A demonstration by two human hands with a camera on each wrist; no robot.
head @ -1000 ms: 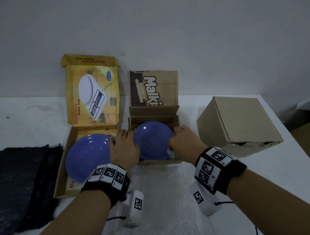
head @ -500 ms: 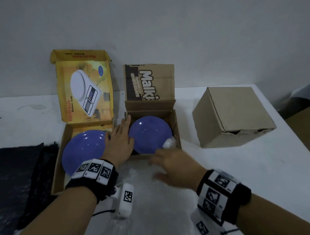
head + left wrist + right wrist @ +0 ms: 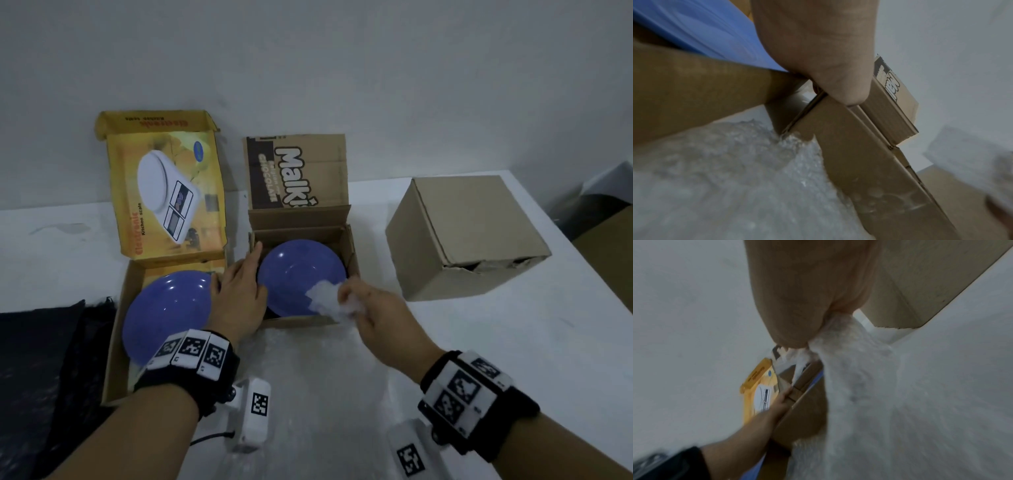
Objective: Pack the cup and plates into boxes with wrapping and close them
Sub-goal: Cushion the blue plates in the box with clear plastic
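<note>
Scene: blue plate [image 3: 301, 274] sits in the open Malkist box [image 3: 337, 240], mid-counter | Left hand [image 3: 239, 294], fingers flat, steadies the box's left wall; right hand [image 3: 371, 308] pinches bubble wrap [image 3: 329, 299] at the box's near right corner | Advice: draw wrap evenly over the plate; brace the box.

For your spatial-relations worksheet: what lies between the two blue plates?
In the head view, the person's left hand lies between the plate in the yellow box and the plate in the brown box, resting flat on the boxes' neighbouring walls.
</note>
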